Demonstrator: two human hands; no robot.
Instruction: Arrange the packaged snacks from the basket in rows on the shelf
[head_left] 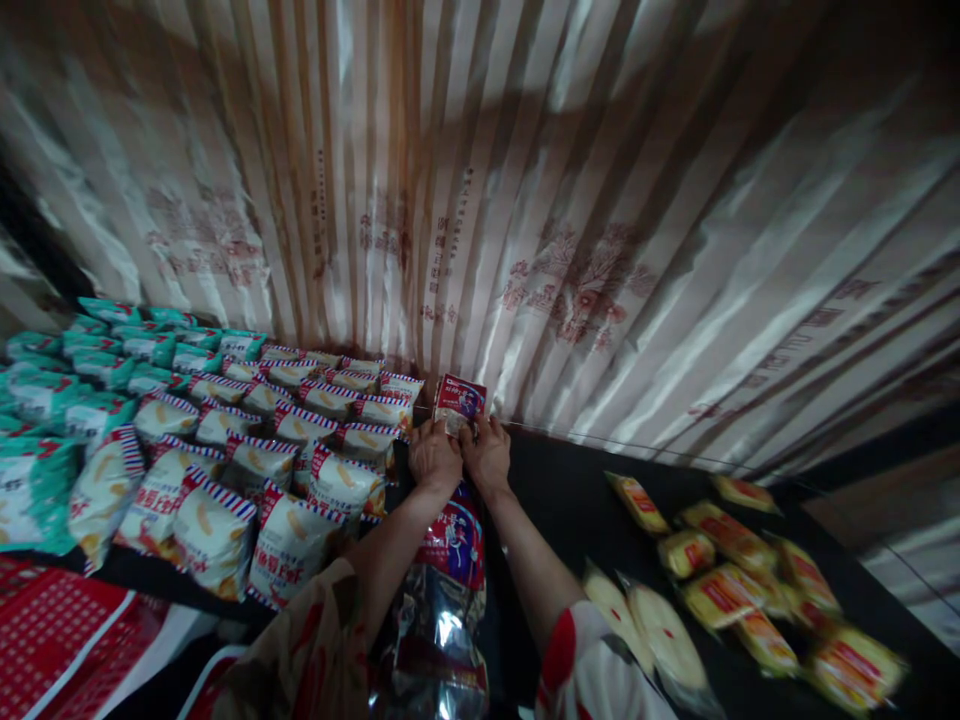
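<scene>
Both arms reach forward to the back of the dark table. A small red-and-purple snack packet [463, 396] stands there against the curtain. My left hand [436, 455] has its curled fingers on the packet's lower left part. On its lower right, my right hand [487, 455] grips it too, with fingers bent. Between my forearms lies a similar red-and-purple packet [454, 550], close to a shiny dark bag [442, 630]. Just left of my left hand are rows of white snack bags [351, 480] with striped tops.
Teal snack bags [101, 410] fill the far left. Yellow-wrapped packets [724, 595] lie loosely piled at the right, near pale round flat packs [667, 635]. A red-and-white bag [60, 630] sits at the front left. The printed curtain [480, 200] hangs along the table's back edge.
</scene>
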